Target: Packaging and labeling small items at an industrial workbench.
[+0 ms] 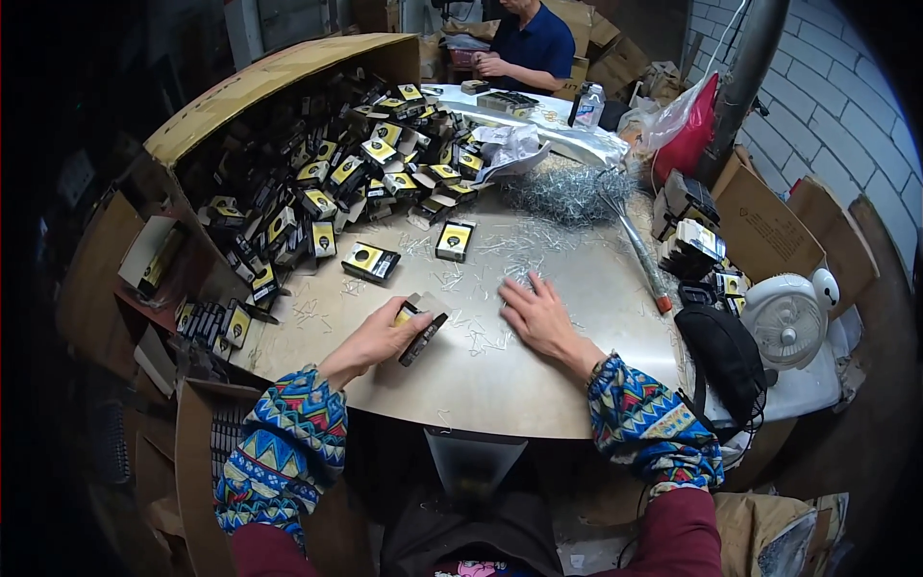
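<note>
Small black-and-yellow cardboard box [419, 348], pale flap open, tilted over the smooth pale surface [413, 394]: I judge work on it unfinished, for it is unclosed; its contents cannot be made out. What is left includes scattered thin silvery metal pieces [486, 338] and a great tangled mound [577, 197] of them; a neat row of matching boxes [207, 323] at left may be done. The box sits within my left fingers [389, 313], curled narrowly around it. My right fingers [520, 294], spread wide and gripping nothing I can discern, lie among the loose pieces, right of the box. Beyond, two similar boxes [370, 262] lie apart, before a heap [380, 151] spilling from a large brown cardboard carton [288, 62].
</note>
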The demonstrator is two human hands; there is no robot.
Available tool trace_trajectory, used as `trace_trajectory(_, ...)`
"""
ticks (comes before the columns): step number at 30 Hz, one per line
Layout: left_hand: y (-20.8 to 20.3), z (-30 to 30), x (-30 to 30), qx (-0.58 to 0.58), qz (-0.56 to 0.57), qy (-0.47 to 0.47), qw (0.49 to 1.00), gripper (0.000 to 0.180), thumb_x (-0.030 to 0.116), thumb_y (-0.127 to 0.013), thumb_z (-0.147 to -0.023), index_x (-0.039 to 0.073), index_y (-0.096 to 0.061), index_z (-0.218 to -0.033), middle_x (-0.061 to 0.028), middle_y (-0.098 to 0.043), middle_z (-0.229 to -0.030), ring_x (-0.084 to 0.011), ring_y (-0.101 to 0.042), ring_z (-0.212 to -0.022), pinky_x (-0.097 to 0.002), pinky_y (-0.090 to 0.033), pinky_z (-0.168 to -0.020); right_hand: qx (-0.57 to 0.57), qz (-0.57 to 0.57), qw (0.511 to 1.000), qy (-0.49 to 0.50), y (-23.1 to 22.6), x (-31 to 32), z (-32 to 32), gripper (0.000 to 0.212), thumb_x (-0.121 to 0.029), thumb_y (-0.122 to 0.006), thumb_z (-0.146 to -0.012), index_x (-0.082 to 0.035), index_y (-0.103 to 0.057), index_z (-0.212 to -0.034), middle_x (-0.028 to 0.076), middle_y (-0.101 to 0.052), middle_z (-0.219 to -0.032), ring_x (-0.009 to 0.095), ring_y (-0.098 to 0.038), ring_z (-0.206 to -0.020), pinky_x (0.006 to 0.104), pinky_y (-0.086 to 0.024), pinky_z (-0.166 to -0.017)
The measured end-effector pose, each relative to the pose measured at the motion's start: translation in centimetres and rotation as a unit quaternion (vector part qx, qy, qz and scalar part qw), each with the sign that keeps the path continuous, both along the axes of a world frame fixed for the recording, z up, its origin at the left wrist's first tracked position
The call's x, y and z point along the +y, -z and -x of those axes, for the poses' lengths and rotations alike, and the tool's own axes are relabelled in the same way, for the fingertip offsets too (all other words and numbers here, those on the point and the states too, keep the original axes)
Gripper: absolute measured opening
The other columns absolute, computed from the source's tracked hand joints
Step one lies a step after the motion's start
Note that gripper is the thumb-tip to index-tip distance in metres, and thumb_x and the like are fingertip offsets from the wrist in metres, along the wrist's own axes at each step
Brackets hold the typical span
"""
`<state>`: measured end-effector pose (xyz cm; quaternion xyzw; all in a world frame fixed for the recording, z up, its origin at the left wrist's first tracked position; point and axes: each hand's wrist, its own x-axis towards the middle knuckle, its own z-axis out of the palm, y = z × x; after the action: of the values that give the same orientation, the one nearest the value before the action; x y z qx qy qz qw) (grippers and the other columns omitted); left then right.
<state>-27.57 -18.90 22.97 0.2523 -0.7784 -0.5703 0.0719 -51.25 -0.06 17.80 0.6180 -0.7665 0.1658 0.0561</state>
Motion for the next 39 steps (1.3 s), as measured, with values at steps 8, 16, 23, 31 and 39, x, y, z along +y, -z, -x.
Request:
trace_trajectory(8,0.0,-5.3,4.7,0.119,-0.424,-0.074,0.895,0.028,0.027,-0.048,-0.103,0.006,-0.053,-0.120,-0.0051,-0.063,-0.113,-0.0129,-0.065,-0.093,-0.0286,-0.056,-0.075,-0.029,0.008,0.999,0.011,0.5,2.4,-2.5,0.044,-0.028,-0.049,-0.100,0.001,-0.052,-0.133,0.019,-0.049,-0.141,0.034,-0.038,-0.138,0.0502,-0.026,-0.115)
trace_trajectory(16,4.1,-14.1,9.8,0.169,-0.559,-0.140,0.800,0.039,0.033,-0.043,-0.103,0.012,-0.045,-0.135,-0.0091,-0.060,-0.125,-0.0298,-0.061,-0.113,-0.0565,-0.052,-0.090,-0.118,0.063,0.987,-0.092,-0.6,4.7,-5.2,0.030,-0.015,-0.057,-0.095,0.000,-0.060,-0.122,0.019,-0.058,-0.130,0.035,-0.051,-0.127,0.0413,-0.040,-0.108)
trace_trajectory(23,13.2,-18.8,15.6,0.046,-0.470,-0.243,0.847,0.026,0.016,-0.048,-0.096,0.013,-0.055,-0.121,-0.0020,-0.063,-0.105,-0.0141,-0.064,-0.094,-0.0338,-0.056,-0.073,-0.457,-0.018,0.889,0.003,-3.4,4.8,-6.8,0.028,-0.014,-0.058,-0.096,-0.003,-0.064,-0.121,0.017,-0.062,-0.127,0.030,-0.056,-0.124,0.0366,-0.044,-0.105)
trace_trajectory(31,15.5,-15.3,20.7,-0.073,-0.310,-0.085,0.944,0.032,0.012,-0.060,-0.087,0.004,-0.061,-0.119,-0.0029,-0.063,-0.096,-0.0097,-0.057,-0.083,-0.0248,-0.047,-0.073,-0.279,-0.023,0.957,-0.075,-2.1,5.5,-4.6,0.037,-0.021,-0.053,-0.100,-0.006,-0.054,-0.134,0.019,-0.053,-0.137,0.031,-0.043,-0.135,0.0398,-0.032,-0.113)
trace_trajectory(39,14.7,-14.3,23.7,0.004,-0.521,-0.216,0.826,0.013,0.009,-0.058,-0.088,0.010,-0.061,-0.101,0.0053,-0.056,-0.078,-0.0022,-0.046,-0.061,-0.0192,-0.035,-0.051,-0.036,-0.011,0.999,-0.039,0.1,3.0,-12.2,0.052,-0.033,-0.044,-0.101,-0.001,-0.041,-0.142,0.023,-0.035,-0.151,0.037,-0.027,-0.143,0.0460,-0.022,-0.118)
